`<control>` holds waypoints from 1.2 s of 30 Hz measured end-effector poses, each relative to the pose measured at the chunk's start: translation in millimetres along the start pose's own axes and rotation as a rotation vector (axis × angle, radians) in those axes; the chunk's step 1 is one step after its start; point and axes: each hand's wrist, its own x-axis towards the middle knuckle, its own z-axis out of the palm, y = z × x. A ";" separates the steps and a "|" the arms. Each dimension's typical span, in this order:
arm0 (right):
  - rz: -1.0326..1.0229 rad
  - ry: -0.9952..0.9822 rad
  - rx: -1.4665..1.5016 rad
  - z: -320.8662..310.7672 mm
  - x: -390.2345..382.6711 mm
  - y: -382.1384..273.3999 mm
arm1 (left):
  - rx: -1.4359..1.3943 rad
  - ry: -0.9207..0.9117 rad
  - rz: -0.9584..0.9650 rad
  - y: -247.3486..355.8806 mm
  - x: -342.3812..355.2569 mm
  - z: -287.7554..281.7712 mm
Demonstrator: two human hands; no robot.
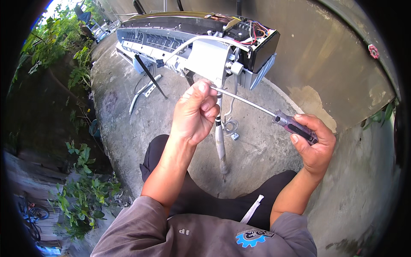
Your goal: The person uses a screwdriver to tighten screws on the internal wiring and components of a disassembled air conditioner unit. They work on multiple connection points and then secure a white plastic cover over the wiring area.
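My right hand (316, 143) is wrapped round the dark translucent handle of a screwdriver (246, 101), its long metal shaft pointing left. At the shaft's far end my left hand (196, 112) pinches the tip between thumb and forefinger. Whether a small part such as a screw is also in that pinch cannot be made out. Just beyond both hands stands an opened air conditioner indoor unit (169, 47), its casing off and its inner frame showing. Coloured wires (257, 33) lie exposed at its right end. A white panel (207, 55) hangs on its front.
A wrapped pipe (220, 147) runs down toward the concrete floor (257, 158). Beside it lies a coiled cable with a plug (234, 136). A black support leg (150, 75) and a white strip (150, 88) are under the unit. A wall (317, 55) rises behind; plants (83, 188) grow at left.
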 end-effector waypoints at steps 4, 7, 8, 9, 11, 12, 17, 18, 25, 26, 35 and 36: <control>0.096 -0.028 -0.005 -5.1 -3.3 10.1 | 0.085 0.081 0.030 -6.2 -2.5 0.3; 0.273 -0.025 0.104 -10.3 -6.3 18.0 | 0.199 0.126 0.055 -7.0 -1.1 3.6; 0.337 -0.021 0.181 -11.5 -6.4 21.9 | 0.247 0.140 0.074 -7.7 1.0 5.7; 0.399 -0.017 0.278 -12.6 -6.3 26.1 | 0.223 0.150 0.044 -9.6 3.0 8.4; 0.197 0.004 0.312 -12.8 -4.5 36.4 | 0.186 0.176 0.004 -15.9 6.7 14.7; 0.148 0.022 0.334 -13.8 -5.0 39.2 | 0.176 0.189 0.002 -20.4 9.9 18.0; 0.059 0.110 0.446 -16.8 -5.0 48.8 | -0.008 0.206 -0.012 -42.2 27.1 30.6; 0.046 0.131 0.437 -16.4 -4.8 49.7 | -0.028 0.203 -0.012 -44.8 29.8 32.5; 0.029 0.206 0.442 -14.1 -3.7 52.3 | -0.042 0.199 -0.055 -58.9 36.6 37.2; 0.041 0.221 0.441 -14.0 -4.1 51.8 | -0.047 0.192 -0.081 -59.6 35.1 36.2; 0.015 0.344 0.424 -12.9 -2.0 42.8 | 0.032 0.264 -0.166 -65.5 45.1 31.3; 0.010 0.356 0.412 -12.1 -1.2 42.2 | 0.010 0.255 -0.149 -66.2 48.3 31.0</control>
